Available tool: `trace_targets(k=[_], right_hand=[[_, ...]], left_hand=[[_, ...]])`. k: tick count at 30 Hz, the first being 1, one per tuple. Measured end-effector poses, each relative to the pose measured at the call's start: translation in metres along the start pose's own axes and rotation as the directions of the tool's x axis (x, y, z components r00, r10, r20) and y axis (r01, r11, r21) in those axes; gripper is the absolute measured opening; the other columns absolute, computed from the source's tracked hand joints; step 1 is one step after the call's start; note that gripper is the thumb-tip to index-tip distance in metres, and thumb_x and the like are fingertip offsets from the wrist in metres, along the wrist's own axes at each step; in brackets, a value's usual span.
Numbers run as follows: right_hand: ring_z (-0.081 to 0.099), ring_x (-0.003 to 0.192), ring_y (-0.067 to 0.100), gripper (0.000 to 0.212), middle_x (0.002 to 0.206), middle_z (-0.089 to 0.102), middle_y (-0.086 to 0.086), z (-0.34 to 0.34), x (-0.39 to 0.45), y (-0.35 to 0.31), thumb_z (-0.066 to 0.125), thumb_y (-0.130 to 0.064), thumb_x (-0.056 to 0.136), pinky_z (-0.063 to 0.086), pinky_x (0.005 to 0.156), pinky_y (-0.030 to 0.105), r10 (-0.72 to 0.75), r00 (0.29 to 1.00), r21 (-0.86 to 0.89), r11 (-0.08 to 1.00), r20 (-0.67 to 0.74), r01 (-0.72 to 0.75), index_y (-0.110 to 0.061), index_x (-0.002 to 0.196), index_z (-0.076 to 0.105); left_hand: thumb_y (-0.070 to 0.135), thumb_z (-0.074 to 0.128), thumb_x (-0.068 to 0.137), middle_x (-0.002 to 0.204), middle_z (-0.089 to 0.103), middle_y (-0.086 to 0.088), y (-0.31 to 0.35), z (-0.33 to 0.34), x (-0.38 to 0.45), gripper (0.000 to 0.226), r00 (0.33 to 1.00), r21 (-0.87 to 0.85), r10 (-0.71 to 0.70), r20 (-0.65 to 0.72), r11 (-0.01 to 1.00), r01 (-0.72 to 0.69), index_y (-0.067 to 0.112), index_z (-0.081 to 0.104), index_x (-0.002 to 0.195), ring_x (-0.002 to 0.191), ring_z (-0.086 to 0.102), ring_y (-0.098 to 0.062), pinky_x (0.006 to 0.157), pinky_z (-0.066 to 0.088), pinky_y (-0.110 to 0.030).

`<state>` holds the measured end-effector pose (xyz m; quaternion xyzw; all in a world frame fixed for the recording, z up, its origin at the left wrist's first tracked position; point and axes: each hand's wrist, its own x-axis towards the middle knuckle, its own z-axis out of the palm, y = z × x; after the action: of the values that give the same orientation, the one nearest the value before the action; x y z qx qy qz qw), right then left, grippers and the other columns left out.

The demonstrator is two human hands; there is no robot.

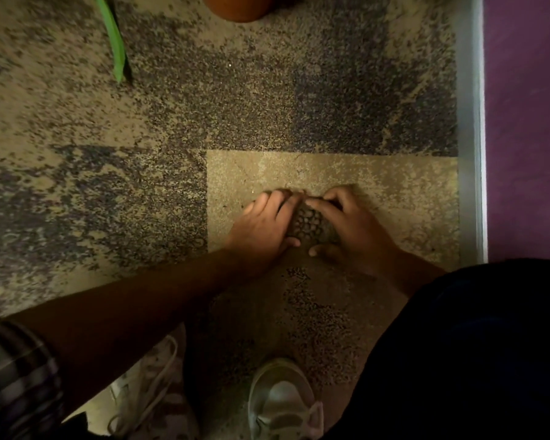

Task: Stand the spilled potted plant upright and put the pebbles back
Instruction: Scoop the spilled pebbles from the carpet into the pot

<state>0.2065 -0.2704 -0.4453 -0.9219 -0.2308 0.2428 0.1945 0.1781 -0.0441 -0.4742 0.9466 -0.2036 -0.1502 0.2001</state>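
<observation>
Both hands, left hand (261, 230) and right hand (350, 230), are cupping the pebbles (308, 222) at frame centre; terracotta pot (238, 6) is sitting top centre. You are risking spills through gaps between fingers.

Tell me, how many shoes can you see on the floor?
2. One pale shoe sits at the bottom middle, below the hands. The other shoe is left of it, partly hidden under the left forearm. Both are cut off by the picture's bottom edge.
</observation>
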Motion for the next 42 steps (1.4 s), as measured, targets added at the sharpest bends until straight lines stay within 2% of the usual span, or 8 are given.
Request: trace_targets(k=[4, 9, 16, 27, 31, 36, 39, 42], right_hand=[[0.058, 0.101, 0.024, 0.078, 0.122, 0.050, 0.010, -0.002, 0.007, -0.014, 0.058, -0.073, 0.082, 0.053, 0.084, 0.040, 0.019, 0.999, 0.161, 0.987, -0.030, -0.014, -0.012, 0.131, 0.062], [0.061, 0.098, 0.030, 0.027, 0.114, 0.057, 0.014, 0.002, 0.001, -0.025, 0.075, -0.019, 0.086, 0.052, 0.079, 0.040, -0.030, 0.990, 0.054, 0.998, -0.135, 0.038, -0.003, 0.106, 0.068], [0.063, 0.100, 0.034, 0.026, 0.114, 0.061, 0.015, -0.011, 0.001, -0.035, 0.077, -0.009, 0.078, 0.053, 0.083, 0.043, 0.069, 0.993, 0.116, 0.992, -0.095, -0.058, -0.002, 0.102, 0.070], [0.060, 0.115, 0.030, 0.030, 0.126, 0.062, 0.009, -0.017, 0.003, -0.046, 0.055, -0.015, 0.093, 0.045, 0.096, 0.041, 0.036, 0.998, -0.145, 0.989, -0.048, -0.042, -0.007, 0.117, 0.071], [0.068, 0.094, 0.032, 0.022, 0.108, 0.071, 0.011, -0.019, -0.004, -0.043, 0.065, -0.001, 0.084, 0.054, 0.081, 0.042, 0.037, 0.989, 0.085, 0.996, -0.145, -0.025, -0.003, 0.102, 0.078], [0.069, 0.077, 0.019, 0.019, 0.087, 0.075, 0.004, -0.019, 0.007, -0.026, 0.079, -0.002, 0.075, 0.056, 0.069, 0.032, 0.162, 0.959, 0.267, 0.959, -0.231, -0.098, -0.008, 0.093, 0.081], [0.070, 0.075, 0.010, 0.021, 0.084, 0.076, -0.003, -0.017, 0.013, -0.020, 0.081, -0.004, 0.079, 0.056, 0.068, 0.026, 0.426, 0.898, 0.564, 0.770, -0.105, -0.300, -0.009, 0.100, 0.080], [0.072, 0.077, 0.017, 0.021, 0.092, 0.076, 0.013, -0.026, 0.020, -0.017, 0.079, 0.002, 0.083, 0.059, 0.066, 0.026, 0.541, 0.840, 0.799, 0.494, 0.027, -0.343, 0.001, 0.104, 0.076]], left_hand=[[0.050, 0.064, 0.091, 0.138, 0.042, -0.009, 0.021, -0.003, 0.002, 0.072, 0.989, -0.105, -0.147, 0.018, 0.983, 0.148, 0.014, 0.040, 0.148, 0.120, 0.043, -0.026, 0.088, 0.048, -0.041], [0.035, 0.067, 0.093, 0.135, 0.047, -0.011, 0.031, -0.004, 0.001, 0.048, 0.983, -0.151, -0.184, 0.024, 0.971, 0.185, 0.010, 0.053, 0.132, 0.120, 0.044, -0.029, 0.091, 0.045, -0.041], [0.025, 0.063, 0.095, 0.138, 0.048, -0.012, 0.033, -0.011, 0.005, 0.042, 0.985, -0.159, -0.173, 0.018, 0.972, 0.174, 0.011, 0.055, 0.134, 0.122, 0.044, -0.030, 0.094, 0.045, -0.040], [0.018, 0.058, 0.094, 0.127, 0.060, -0.011, 0.029, -0.027, 0.015, 0.027, 0.987, -0.208, -0.154, 0.038, 0.965, 0.159, 0.014, 0.064, 0.121, 0.112, 0.058, -0.031, 0.094, 0.050, -0.034], [0.006, 0.072, 0.081, 0.100, 0.069, -0.002, 0.022, -0.032, 0.015, 0.010, 0.965, -0.430, -0.262, 0.022, 0.869, 0.246, 0.014, 0.072, 0.088, 0.088, 0.066, -0.020, 0.080, 0.052, -0.027], [-0.003, 0.083, 0.075, 0.088, 0.077, -0.004, 0.018, -0.041, 0.026, 0.013, 0.942, -0.660, -0.319, 0.105, 0.686, 0.306, 0.006, 0.076, 0.082, 0.077, 0.071, -0.009, 0.075, 0.056, -0.018], [-0.008, 0.081, 0.074, 0.083, 0.073, 0.003, 0.020, -0.052, 0.033, 0.018, 0.909, -0.747, -0.368, 0.194, 0.545, 0.380, 0.007, 0.074, 0.078, 0.069, 0.065, 0.010, 0.069, 0.049, -0.003], [-0.016, 0.076, 0.075, 0.072, 0.072, 0.007, 0.020, -0.064, 0.038, 0.025, 0.859, -0.848, -0.417, 0.296, 0.300, 0.438, 0.009, 0.072, 0.075, 0.060, 0.068, 0.005, 0.062, 0.055, -0.011]])
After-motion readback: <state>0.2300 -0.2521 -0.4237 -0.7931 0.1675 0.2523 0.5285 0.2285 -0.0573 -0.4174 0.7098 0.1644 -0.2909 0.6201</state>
